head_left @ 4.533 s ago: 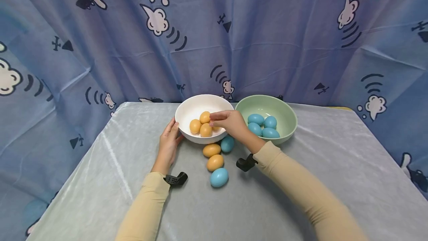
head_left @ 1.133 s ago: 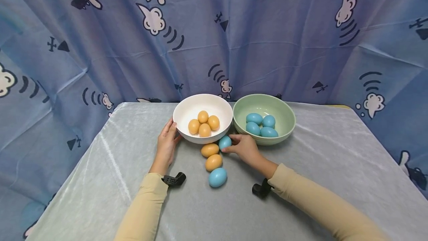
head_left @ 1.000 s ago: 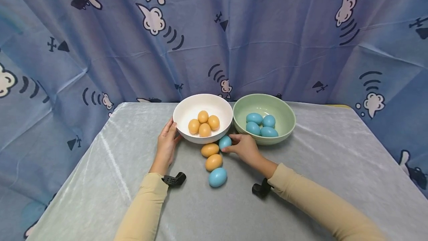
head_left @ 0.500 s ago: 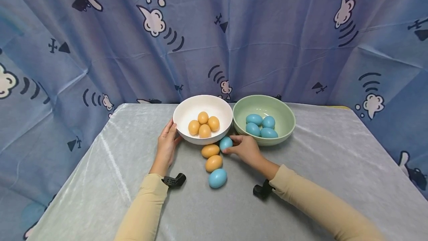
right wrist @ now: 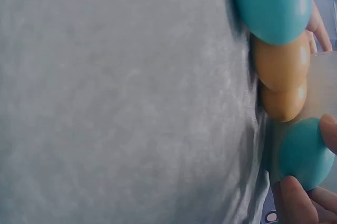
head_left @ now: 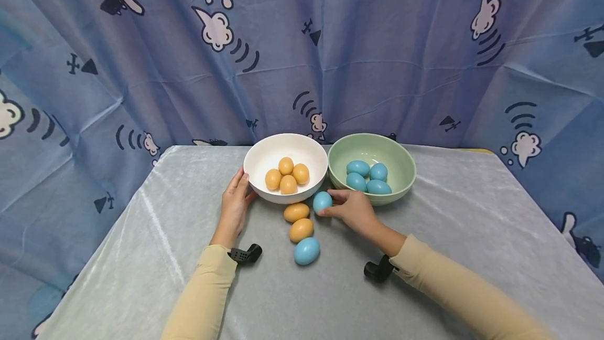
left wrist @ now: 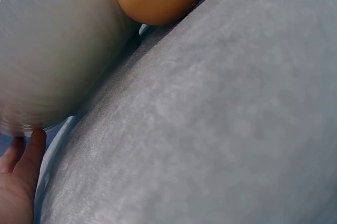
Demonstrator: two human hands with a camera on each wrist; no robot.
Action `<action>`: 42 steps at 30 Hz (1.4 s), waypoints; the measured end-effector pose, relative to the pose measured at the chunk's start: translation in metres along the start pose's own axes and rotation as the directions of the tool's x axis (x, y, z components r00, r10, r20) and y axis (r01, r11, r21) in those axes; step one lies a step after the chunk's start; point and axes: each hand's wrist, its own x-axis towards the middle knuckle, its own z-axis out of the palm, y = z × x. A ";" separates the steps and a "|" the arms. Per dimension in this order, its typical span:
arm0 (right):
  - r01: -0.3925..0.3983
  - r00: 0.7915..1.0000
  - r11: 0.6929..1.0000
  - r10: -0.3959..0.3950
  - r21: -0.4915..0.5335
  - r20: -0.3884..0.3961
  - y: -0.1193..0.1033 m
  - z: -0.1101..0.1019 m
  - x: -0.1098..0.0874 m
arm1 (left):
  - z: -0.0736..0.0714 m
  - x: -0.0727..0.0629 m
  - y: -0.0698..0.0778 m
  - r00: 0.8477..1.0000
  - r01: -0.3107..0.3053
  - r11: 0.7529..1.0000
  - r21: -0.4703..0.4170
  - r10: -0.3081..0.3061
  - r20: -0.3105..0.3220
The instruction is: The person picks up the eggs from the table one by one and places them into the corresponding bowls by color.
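Thumb and fingers of my right hand (head_left: 355, 209) pinch a blue egg (head_left: 322, 202) in front of the gap between two bowls; the right wrist view shows the same blue egg (right wrist: 306, 153) between the fingertips. My left hand (head_left: 234, 208) rests against the left side of the white bowl (head_left: 264, 151), fingers fairly straight along its wall. Several orange eggs (head_left: 288, 184) lie inside that bowl. The green bowl (head_left: 401, 169), close beside it, holds several blue eggs (head_left: 378, 187).
On the grey cloth (head_left: 340, 298), in front of the white bowl, a row runs toward me: one orange egg (head_left: 296, 212), another orange egg (head_left: 301, 230), then a blue egg (head_left: 306, 251). A patterned blue curtain (head_left: 302, 41) hangs behind the table.
My right hand came down from over the white bowl, where another orange egg now lies in full view. It took hold of the blue egg and has shifted it slightly right. The left hand stayed.
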 end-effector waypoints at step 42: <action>-0.013 1.000 0.997 0.012 0.082 0.016 -0.044 -0.061 -0.004 | 0.001 0.001 0.000 1.000 -0.001 1.000 0.002 0.001 0.009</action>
